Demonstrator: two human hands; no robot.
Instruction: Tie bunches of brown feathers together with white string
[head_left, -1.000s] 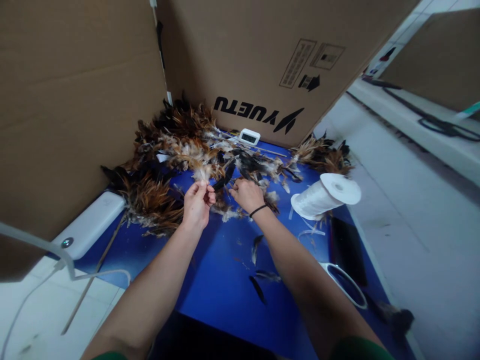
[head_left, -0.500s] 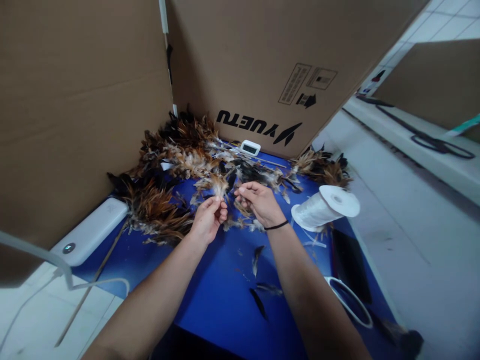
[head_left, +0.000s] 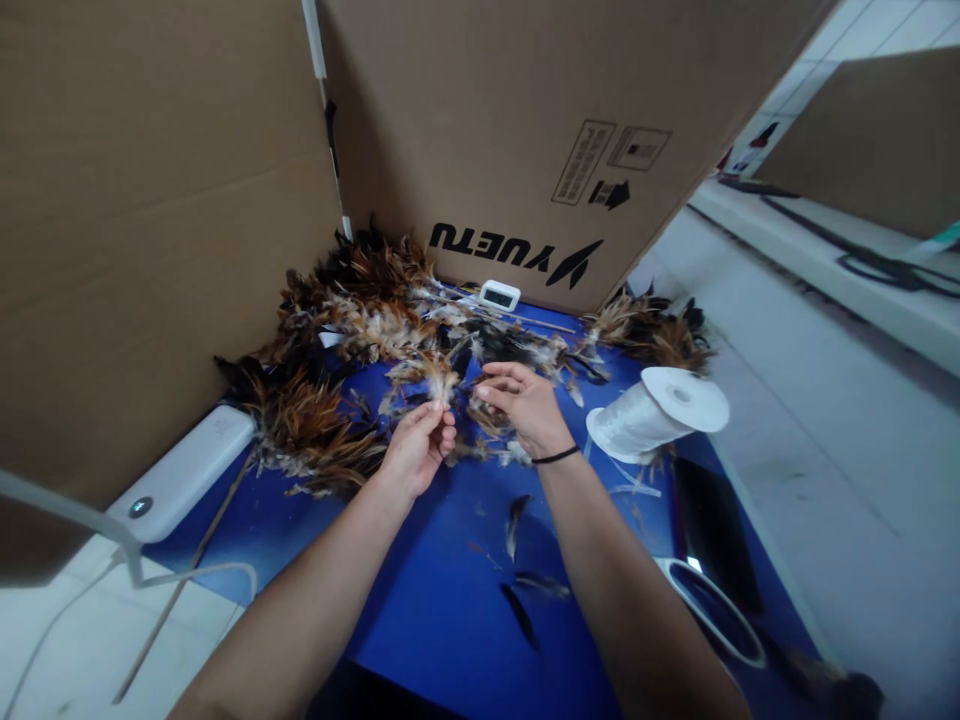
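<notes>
My left hand (head_left: 421, 446) is closed, its thumb and finger pinching the base of a small tan and white feather bunch (head_left: 441, 380). Just to the right, my right hand (head_left: 523, 403) has its fingers curled with thumb and fingertips a little apart, and I can make out nothing between them. A dark band (head_left: 556, 455) circles the right wrist. Brown and black feathers (head_left: 315, 425) lie piled left of and behind my hands on the blue surface (head_left: 442, 590). Loose dark feathers (head_left: 519, 615) lie between my forearms.
A white spool (head_left: 652, 415) stands to the right, near a dark phone-like slab (head_left: 716, 530) and a white ring (head_left: 712, 610). At left are a white power bank (head_left: 184, 470) and a thin stick (head_left: 180, 580). Cardboard walls (head_left: 487, 120) rise behind, with a small display (head_left: 499, 295) below.
My right thumb and fingers have parted slightly, and the hand sits a little farther from the left one. My left hand keeps its pinch. The view has shifted slightly.
</notes>
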